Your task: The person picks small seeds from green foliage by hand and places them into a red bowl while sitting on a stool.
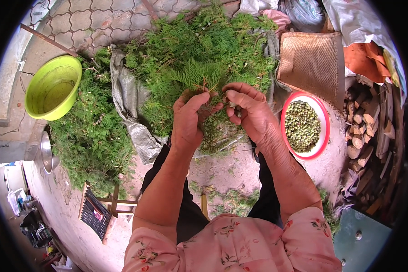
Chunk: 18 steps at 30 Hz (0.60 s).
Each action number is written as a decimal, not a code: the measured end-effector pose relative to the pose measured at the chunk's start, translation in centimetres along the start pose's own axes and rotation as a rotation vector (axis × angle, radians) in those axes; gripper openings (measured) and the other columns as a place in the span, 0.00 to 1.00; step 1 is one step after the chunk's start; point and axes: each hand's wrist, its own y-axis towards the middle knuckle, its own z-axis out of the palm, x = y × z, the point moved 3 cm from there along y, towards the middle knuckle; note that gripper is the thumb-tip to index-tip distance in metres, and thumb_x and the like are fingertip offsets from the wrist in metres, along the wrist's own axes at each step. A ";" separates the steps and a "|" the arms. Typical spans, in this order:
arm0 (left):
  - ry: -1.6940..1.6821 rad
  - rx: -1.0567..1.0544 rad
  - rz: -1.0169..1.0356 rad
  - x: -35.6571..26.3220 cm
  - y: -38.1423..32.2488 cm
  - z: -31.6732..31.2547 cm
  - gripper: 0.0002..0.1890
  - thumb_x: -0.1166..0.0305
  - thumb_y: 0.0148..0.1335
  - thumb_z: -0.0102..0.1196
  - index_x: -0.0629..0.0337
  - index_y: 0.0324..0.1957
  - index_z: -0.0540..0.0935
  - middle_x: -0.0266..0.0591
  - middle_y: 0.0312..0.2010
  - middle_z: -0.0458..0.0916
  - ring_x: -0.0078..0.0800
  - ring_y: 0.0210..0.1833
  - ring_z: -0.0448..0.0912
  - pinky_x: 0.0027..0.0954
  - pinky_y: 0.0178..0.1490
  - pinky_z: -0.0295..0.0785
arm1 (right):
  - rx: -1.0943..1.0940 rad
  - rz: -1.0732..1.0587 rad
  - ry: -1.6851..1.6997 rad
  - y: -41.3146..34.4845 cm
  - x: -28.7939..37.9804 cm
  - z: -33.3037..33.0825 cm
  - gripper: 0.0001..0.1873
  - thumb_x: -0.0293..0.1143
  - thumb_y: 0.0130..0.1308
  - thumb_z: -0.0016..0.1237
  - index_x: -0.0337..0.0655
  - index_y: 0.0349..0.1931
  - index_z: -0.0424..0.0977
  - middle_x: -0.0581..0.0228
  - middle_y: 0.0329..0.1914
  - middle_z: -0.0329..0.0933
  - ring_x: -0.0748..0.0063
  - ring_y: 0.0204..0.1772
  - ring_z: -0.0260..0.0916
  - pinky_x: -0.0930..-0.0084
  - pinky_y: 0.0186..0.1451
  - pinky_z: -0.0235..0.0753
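My left hand (pixel 191 117) grips a green conifer sprig (pixel 202 76), thumb pressed on its brownish stem; the flat, scaly fronds fan out above the fingers and more hang below. Close beside it, my right hand (pixel 251 112) has its fingers curled around a few small pale green cones (pixel 232 102), partly hidden by the thumb. Both hands are over a large heap of cut conifer branches (pixel 204 40), which lies on a grey woven plastic sheet (pixel 131 98). To the right of my right hand, a white basin with a red rim (pixel 326 136) holds many small green cones (pixel 302 125).
A lime-green basin (pixel 52 88) stands at the left beside another branch pile (pixel 91 136). Below are a metal bowl (pixel 47 152) and a small folding stool (pixel 95 212). A woven mat (pixel 309 64) and stacked firewood (pixel 363 119) lie at the right, near a dark green panel (pixel 360 241).
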 end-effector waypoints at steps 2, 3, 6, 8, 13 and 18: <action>-0.024 0.006 0.008 0.0 0.0 0.3 0.03 0.78 0.53 0.48 0.64 0.31 0.73 0.43 0.30 0.77 0.32 0.32 0.77 0.30 0.37 0.77 | -0.019 0.030 0.072 0.1 -0.1 -0.1 0.09 0.28 0.56 0.47 0.37 0.37 0.70 0.69 0.24 0.70 0.80 0.21 0.64 0.86 0.20 0.58; -0.048 0.013 0.016 -0.1 -0.1 0.4 0.03 0.79 0.52 0.47 0.65 0.31 0.73 0.43 0.30 0.77 0.33 0.32 0.77 0.31 0.37 0.77 | -0.027 0.038 0.096 0.1 0.0 -0.2 0.09 0.29 0.56 0.48 0.36 0.37 0.70 0.69 0.23 0.69 0.80 0.21 0.64 0.86 0.19 0.58; -0.078 0.019 0.032 0.1 0.1 0.1 0.04 0.79 0.52 0.46 0.65 0.32 0.73 0.44 0.30 0.77 0.34 0.32 0.77 0.32 0.37 0.76 | -0.042 0.049 0.089 0.3 -0.1 -0.5 0.10 0.30 0.56 0.48 0.36 0.38 0.70 0.68 0.23 0.69 0.81 0.20 0.63 0.87 0.18 0.56; -0.029 0.031 0.011 -0.1 0.0 0.0 0.06 0.79 0.52 0.47 0.64 0.34 0.73 0.43 0.30 0.77 0.34 0.34 0.76 0.34 0.39 0.74 | -0.049 0.052 0.058 0.3 -0.2 -0.5 0.11 0.30 0.56 0.49 0.36 0.38 0.70 0.68 0.23 0.70 0.82 0.20 0.62 0.88 0.18 0.55; 0.037 0.088 -0.026 0.1 -0.2 0.2 0.09 0.77 0.51 0.47 0.62 0.37 0.74 0.41 0.30 0.76 0.32 0.35 0.75 0.35 0.40 0.71 | -0.021 0.037 0.013 0.2 -0.3 -0.3 0.13 0.30 0.57 0.50 0.36 0.42 0.70 0.69 0.24 0.71 0.84 0.20 0.61 0.89 0.18 0.53; 0.102 0.052 -0.048 0.6 0.0 0.1 0.07 0.76 0.52 0.51 0.62 0.35 0.74 0.38 0.28 0.77 0.28 0.32 0.76 0.28 0.36 0.72 | 0.019 0.023 -0.026 0.1 -0.3 0.1 0.12 0.30 0.57 0.50 0.37 0.40 0.70 0.69 0.24 0.71 0.84 0.20 0.60 0.89 0.18 0.53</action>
